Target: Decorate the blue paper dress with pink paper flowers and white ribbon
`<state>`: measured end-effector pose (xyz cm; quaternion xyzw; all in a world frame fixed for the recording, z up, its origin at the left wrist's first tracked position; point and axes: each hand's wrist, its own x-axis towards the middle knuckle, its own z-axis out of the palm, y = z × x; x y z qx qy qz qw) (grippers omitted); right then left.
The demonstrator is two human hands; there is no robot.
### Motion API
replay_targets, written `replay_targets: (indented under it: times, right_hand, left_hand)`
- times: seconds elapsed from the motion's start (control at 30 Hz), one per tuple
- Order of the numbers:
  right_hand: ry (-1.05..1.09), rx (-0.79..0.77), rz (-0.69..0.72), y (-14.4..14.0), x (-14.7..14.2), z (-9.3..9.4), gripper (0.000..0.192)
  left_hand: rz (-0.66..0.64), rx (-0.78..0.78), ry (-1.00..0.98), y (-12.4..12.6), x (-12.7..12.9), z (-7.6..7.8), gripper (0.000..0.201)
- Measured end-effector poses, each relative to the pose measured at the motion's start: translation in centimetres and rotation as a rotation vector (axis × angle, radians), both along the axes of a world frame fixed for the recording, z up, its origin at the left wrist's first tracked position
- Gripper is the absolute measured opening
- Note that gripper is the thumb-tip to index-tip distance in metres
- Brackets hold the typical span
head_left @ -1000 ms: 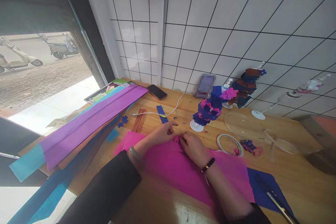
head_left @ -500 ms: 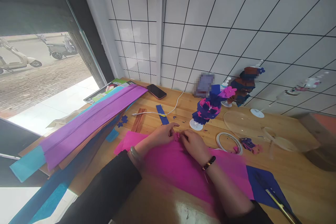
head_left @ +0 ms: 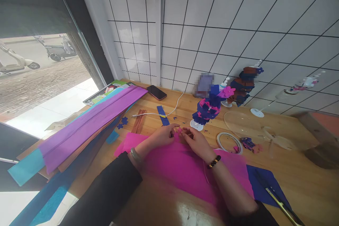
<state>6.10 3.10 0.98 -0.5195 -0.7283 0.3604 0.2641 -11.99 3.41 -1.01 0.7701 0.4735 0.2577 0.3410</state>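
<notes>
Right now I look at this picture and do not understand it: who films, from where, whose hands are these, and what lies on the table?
There is no machine here. A person wears a camera on the head, so you look forward and down at their own two hands. The left hand and the right hand meet over a pink sheet and pinch a small pink flower piece between the fingertips. On the wooden table lie long purple paper, a phone with a white cable, a tape ring and a blue and pink paper flower stand. Scissors lie at the lower right.
</notes>
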Motion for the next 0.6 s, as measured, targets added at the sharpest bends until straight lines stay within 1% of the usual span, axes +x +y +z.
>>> replay_targets:
  times: [0.1,0.2,0.3,0.4,0.5,0.6]
  right_hand:
    - [0.077,-0.019,-0.026,-0.3,-0.6,-0.1,0.039]
    - [0.145,-0.013,-0.051,-0.4,-0.9,-0.3,0.039]
    - [0.116,0.024,-0.065,-0.2,-0.8,-0.6,0.04]
    - [0.077,0.045,-0.092,0.0,-0.6,-0.6,0.041]
    - [0.093,0.042,-0.106,0.0,-0.5,-0.4,0.042]
    - [0.146,0.016,-0.107,-0.1,-0.6,-0.1,0.043]
  left_hand:
    - [-0.009,0.007,-0.02,-0.2,0.1,0.4,0.058]
    - [-0.041,0.017,-0.006,-0.3,0.0,0.6,0.064]
    - [-0.061,0.016,-0.004,-0.2,-0.1,0.6,0.07]
    - [-0.057,0.024,-0.018,-0.2,-0.3,0.7,0.071]
    - [-0.056,0.053,-0.055,-0.4,-0.3,1.2,0.07]
    - [-0.048,0.022,-0.121,-0.6,-0.1,1.6,0.068]
